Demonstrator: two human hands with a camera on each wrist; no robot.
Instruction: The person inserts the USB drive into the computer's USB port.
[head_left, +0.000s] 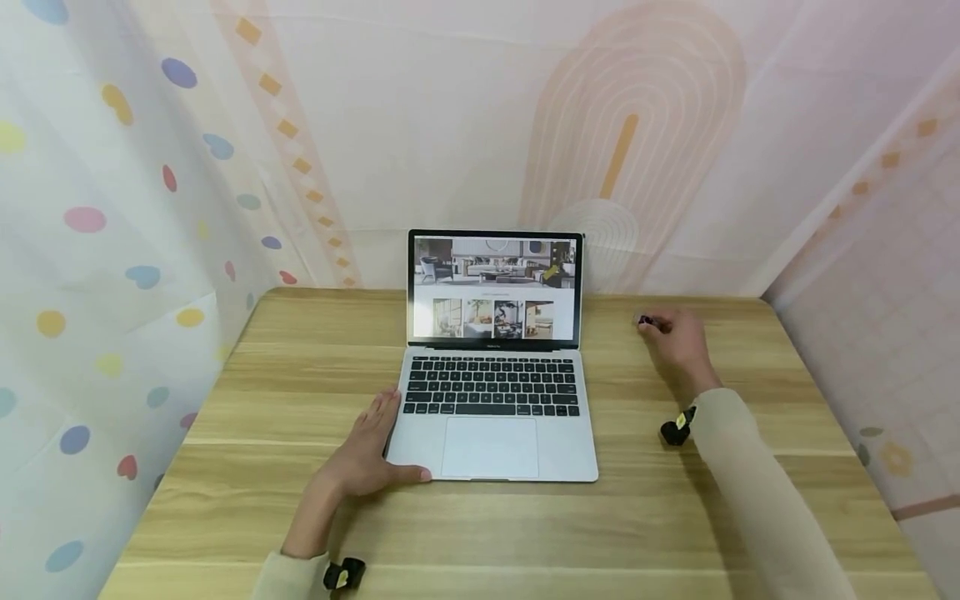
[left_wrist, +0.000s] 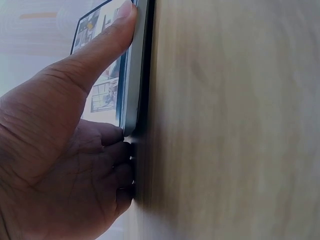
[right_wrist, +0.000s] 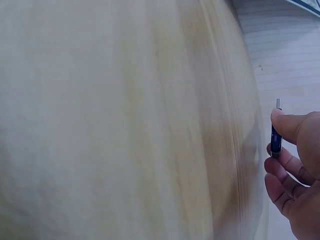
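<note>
An unfolded silver laptop (head_left: 491,448) stands on the wooden table, with a web page of furniture pictures on its lit screen (head_left: 495,287). Against its front left corner rests my left hand (head_left: 365,450). The fingers lie along the laptop's left side, and the thumb (left_wrist: 107,47) stretches over the front edge. To the right of the laptop, apart from it, my right hand (head_left: 681,340) pinches a small dark blue USB flash drive (right_wrist: 276,136) between thumb and fingers. Its metal plug sticks out beyond the thumb, pointing left in the head view.
The wooden table (head_left: 495,542) reaches back to a patterned cloth (head_left: 420,125) hanging close behind the laptop. More cloth hangs at the left and right sides. Each sleeve carries a small black camera, one on the left (head_left: 344,574) and one on the right (head_left: 677,427).
</note>
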